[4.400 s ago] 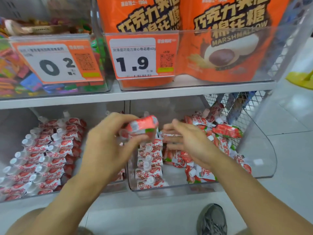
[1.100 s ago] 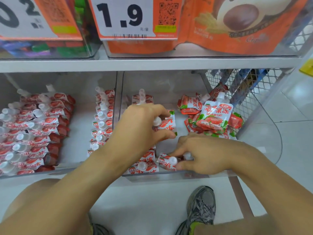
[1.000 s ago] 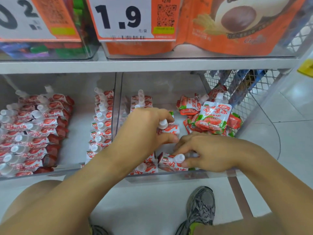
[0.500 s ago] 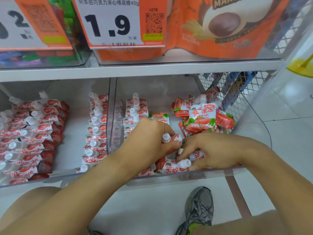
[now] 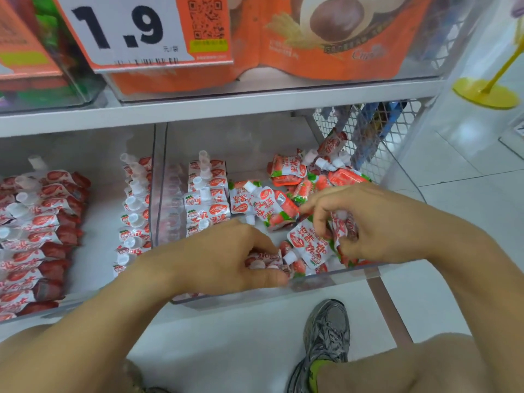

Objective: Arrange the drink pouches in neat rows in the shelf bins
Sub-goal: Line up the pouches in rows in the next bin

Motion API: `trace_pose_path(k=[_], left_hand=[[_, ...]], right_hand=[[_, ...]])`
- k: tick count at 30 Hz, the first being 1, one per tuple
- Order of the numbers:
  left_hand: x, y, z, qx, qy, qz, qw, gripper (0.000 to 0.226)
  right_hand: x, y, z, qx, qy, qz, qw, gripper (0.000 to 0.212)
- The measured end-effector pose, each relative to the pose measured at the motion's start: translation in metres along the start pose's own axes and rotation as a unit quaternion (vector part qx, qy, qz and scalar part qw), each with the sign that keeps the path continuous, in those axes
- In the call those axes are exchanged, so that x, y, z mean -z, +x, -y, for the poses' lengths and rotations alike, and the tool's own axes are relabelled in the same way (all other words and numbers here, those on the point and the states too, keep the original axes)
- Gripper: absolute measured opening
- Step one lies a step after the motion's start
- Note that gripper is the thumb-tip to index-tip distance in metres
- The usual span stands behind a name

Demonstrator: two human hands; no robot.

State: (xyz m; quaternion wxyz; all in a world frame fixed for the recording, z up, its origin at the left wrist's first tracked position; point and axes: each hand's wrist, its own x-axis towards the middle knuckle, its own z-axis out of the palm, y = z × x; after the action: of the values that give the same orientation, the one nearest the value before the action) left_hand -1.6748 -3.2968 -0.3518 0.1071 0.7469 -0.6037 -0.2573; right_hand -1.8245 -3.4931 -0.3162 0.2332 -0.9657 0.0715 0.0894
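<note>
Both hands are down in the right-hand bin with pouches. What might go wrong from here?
1. The right hand holds a pouch by one edge; it may slip from that grip.
2. The left hand presses pouches near the bin's low front wall; one might spill over.
3. The loose pile may slide into the neat row.

A single head-worn view looks forward and steeply down, close over the lower shelf bin (image 5: 326,279).

Bright even light, soft motion blur, wide-angle bending at edges
</note>
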Motion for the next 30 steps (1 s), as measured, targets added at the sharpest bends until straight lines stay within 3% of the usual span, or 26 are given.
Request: trace_pose_path(k=[2, 5, 8, 11, 14, 17, 20, 25, 30], left_hand=[[0.003, -0.002, 0.000, 0.003, -0.011, 0.003, 1.000, 0.055], [0.006, -0.001, 0.000, 0.004, -0.014, 0.012, 1.000, 0.054], [0.005, 0.001, -0.003, 0.010, -0.008, 0.023, 1.000, 0.056], [0.004, 0.003, -0.004, 0.016, -0.032, 0.016, 0.999, 0.053], [0.000, 0.004, 0.000, 0.011, -0.033, 0.002, 0.999, 0.053], [-0.002, 0.003, 0.004, 0.008, -0.022, -0.003, 1.000, 0.053], [0.001, 0.003, 0.004, 0.008, -0.051, -0.035, 0.998, 0.054], [0.006, 0.007, 0.002, 0.017, -0.091, -0.085, 0.992, 0.054], [0.018, 0.016, -0.012, 0.031, -0.096, -0.076, 0.992, 0.035]], right_hand=[[0.000, -0.002, 0.000, -0.015, -0.031, 0.003, 0.999, 0.037], [0.002, 0.000, 0.000, -0.046, -0.047, -0.047, 0.997, 0.008], [0.002, 0.015, 0.005, -0.006, -0.016, -0.117, 0.993, 0.014], [-0.012, 0.034, 0.011, 0.034, -0.041, -0.030, 0.998, 0.036], [-0.022, 0.042, 0.010, -0.005, -0.107, 0.093, 0.990, 0.055], [-0.025, 0.041, 0.007, -0.034, -0.120, 0.130, 0.984, 0.071], [-0.030, 0.040, 0.008, -0.031, -0.128, 0.142, 0.981, 0.069], [-0.042, 0.038, 0.011, 0.017, -0.160, 0.048, 0.986, 0.036], [-0.035, 0.001, -0.018, 0.017, -0.005, -0.065, 0.998, 0.028]])
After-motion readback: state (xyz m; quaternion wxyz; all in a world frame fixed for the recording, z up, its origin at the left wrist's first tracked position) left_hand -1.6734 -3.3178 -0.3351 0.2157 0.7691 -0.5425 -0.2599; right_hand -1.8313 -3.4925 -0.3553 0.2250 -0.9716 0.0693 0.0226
